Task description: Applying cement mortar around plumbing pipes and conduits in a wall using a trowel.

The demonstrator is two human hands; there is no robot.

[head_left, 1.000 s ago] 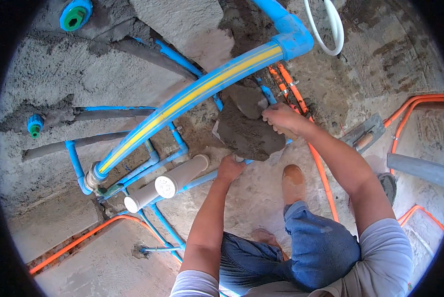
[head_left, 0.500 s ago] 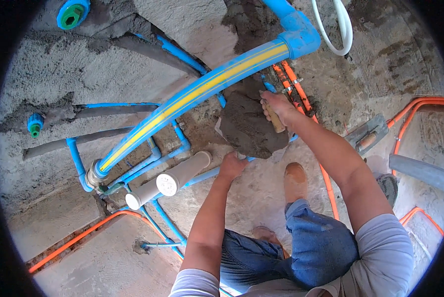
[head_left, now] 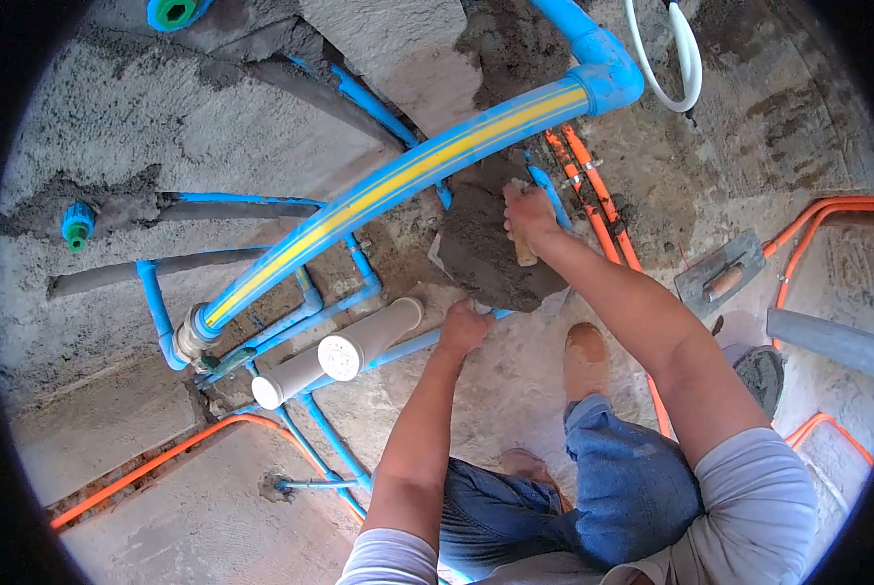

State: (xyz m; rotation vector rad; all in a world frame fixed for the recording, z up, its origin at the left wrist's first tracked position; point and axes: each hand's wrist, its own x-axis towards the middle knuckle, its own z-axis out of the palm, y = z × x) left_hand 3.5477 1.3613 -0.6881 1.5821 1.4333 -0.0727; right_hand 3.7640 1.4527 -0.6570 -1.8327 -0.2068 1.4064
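Note:
A heap of wet grey mortar (head_left: 495, 255) lies on a pale flat sheet or board, whose edge shows at its left and lower right. My left hand (head_left: 466, 329) is closed on the near edge of this support, beside the white pipes. Over the mortar's right side, my right hand (head_left: 530, 213) grips the wooden handle of a trowel (head_left: 525, 252); its blade is hidden by the hand and the mortar.
A thick blue pipe with yellow stripes (head_left: 398, 195) arches just beyond the mortar. Two capped white pipes (head_left: 383, 336) stand left of my left hand. Orange conduits (head_left: 598, 200) run at the right, near a flat plastering trowel (head_left: 721, 278) and a grey metal bar (head_left: 827, 341).
My right hand has moved slightly left and nearer across the mortar with the trowel. The left hand keeps its place at the edge. The whole view has shifted a little.

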